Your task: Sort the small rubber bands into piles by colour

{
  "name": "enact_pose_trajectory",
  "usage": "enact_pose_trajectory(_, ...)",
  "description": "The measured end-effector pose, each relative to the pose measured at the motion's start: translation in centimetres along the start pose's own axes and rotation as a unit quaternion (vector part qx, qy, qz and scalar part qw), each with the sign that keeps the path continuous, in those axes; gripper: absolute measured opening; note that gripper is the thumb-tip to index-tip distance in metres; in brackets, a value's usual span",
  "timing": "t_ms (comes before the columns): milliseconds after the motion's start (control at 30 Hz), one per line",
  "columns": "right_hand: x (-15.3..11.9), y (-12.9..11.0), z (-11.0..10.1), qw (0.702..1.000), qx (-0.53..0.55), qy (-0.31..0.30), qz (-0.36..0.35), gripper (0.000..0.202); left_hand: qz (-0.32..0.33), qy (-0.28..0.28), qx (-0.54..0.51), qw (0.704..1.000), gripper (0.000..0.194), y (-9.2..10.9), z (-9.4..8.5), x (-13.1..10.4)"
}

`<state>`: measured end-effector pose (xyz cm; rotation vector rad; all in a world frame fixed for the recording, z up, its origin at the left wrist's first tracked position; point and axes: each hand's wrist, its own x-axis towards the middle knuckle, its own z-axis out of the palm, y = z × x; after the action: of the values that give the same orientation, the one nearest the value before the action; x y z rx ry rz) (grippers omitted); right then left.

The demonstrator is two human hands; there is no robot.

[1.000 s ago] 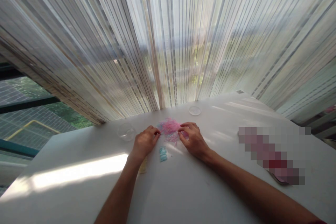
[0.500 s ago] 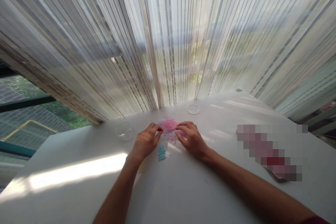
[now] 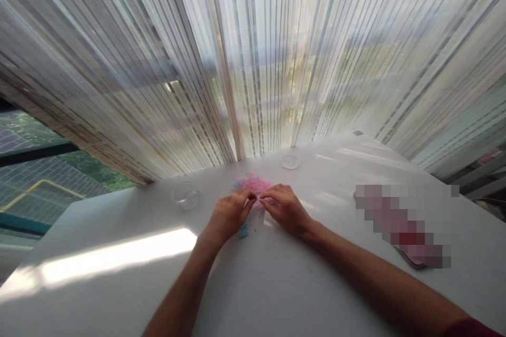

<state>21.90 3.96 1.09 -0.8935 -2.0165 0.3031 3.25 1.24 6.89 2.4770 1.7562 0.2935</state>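
Note:
A loose pile of pink shreds (image 3: 255, 183), with some bluish and lilac ones at its left, lies near the table's far edge. My left hand (image 3: 230, 215) is closed in a pinch over the near side of the pile. Facing it, my right hand (image 3: 288, 209) is pinched too, its fingertips almost meeting the left ones. Whatever sits between the fingertips is too small to make out. A small teal piece (image 3: 242, 230) lies on the table, partly covered by my left hand.
On the white table (image 3: 269, 284), a clear round container (image 3: 185, 196) stands at the left and a clear round lid (image 3: 290, 161) behind the pile. A blurred-out pinkish flat object (image 3: 395, 221) lies at the right. Striped curtains (image 3: 253, 63) hang along the far edge.
My left hand has moved right, bringing its fingertips close to the right ones. It now covers more of the teal piece. My right hand has shifted only slightly.

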Motion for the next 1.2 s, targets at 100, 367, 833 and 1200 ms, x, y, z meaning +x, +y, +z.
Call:
enact_pose_trajectory(100, -0.1, 0.2, 0.2, 1.000, -0.007, 0.010, 0.009, 0.005, -0.003, 0.004, -0.006, 1.000, 0.019, -0.2, 0.0, 0.1)
enact_pose_trajectory(367, 0.0, 0.2, 0.0, 0.999, -0.007, 0.013, 0.042, 0.008, -0.002, 0.019, -0.003, 1.000, 0.024, -1.5, 0.5, 0.1)
enact_pose_trajectory(833, -0.1, 0.3, 0.1, 0.999, -0.004, 0.009, 0.042, 0.006, -0.033, 0.066, -0.066, 0.995, 0.017, -2.4, 1.1, 0.3)
enact_pose_trajectory(1200, -0.1, 0.2, 0.0, 0.999, -0.007, 0.007, 0.035, 0.006, -0.059, 0.078, -0.105, 0.990, 0.016, -3.1, 0.0, 0.4)
